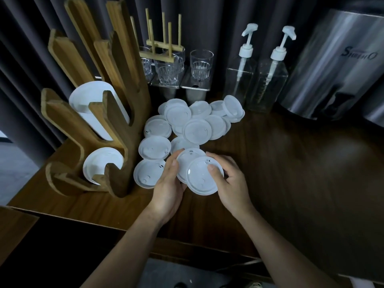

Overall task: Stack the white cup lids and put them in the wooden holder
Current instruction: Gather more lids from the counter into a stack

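Several loose white cup lids (pixel 197 129) lie in a heap on the dark wooden counter (pixel 291 173), right of the wooden holder (pixel 116 125). The holder's upper slot carries a stack of white lids (pixel 91 96), and its lower slot has more lids (pixel 99 161). Just above the counter, my left hand (pixel 168 183) grips one lid (pixel 188 161) by its left edge. My right hand (pixel 230 181) holds a second lid (pixel 201 179) that overlaps the first from the front, thumb on top.
Behind the heap stand clear glasses (pixel 201 63) on metal stands, a small wooden peg rack (pixel 164 46), and two clear pump bottles (pixel 241 80). A large steel urn (pixel 332 65) fills the back right. The counter's front edge runs close below my wrists.
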Tool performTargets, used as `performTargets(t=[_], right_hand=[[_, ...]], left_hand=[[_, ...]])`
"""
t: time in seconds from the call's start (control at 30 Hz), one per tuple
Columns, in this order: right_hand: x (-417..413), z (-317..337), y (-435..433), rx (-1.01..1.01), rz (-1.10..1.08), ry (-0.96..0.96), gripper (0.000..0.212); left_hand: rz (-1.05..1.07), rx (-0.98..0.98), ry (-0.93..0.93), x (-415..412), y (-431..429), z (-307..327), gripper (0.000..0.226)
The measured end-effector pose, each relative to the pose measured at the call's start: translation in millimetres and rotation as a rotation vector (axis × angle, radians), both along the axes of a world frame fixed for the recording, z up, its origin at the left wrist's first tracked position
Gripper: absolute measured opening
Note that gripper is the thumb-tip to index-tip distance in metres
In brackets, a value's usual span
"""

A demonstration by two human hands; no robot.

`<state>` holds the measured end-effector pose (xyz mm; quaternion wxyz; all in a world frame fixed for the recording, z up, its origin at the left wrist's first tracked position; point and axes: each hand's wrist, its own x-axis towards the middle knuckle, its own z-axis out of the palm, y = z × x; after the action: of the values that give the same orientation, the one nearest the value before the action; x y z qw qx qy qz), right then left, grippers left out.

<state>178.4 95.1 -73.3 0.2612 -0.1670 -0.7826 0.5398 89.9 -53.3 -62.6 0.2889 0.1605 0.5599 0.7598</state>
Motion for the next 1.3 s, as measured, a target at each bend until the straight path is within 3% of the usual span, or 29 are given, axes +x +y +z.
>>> performTargets(t=[0.3, 0.57, 1.03, 1.3], right_hand=[[-3.0, -4.2, 1.6, -0.189, -0.028, -0.037, 0.054], [-2.0, 2.4, 3.2, -0.244, -0.089, 0.001, 0.02], [-5.0, 4.7, 6.3, -0.275, -0.101, -0.075, 0.022], [-12.2, 18.2, 17.9, -0.32, 0.028, -0.186, 0.019]], left_hand=[[0.007, -0.038, -0.006, 0.1, -0.7, -4.0, 0.037], [-0.059, -0.038, 0.063, 5.8, -2.3, -1.2, 0.04], [-0.081, -0.047, 0.063, 1.8, -2.2, -5.7, 0.035], [-0.075, -0.026, 0.036, 0.9, -2.6, -4.9, 0.037]])
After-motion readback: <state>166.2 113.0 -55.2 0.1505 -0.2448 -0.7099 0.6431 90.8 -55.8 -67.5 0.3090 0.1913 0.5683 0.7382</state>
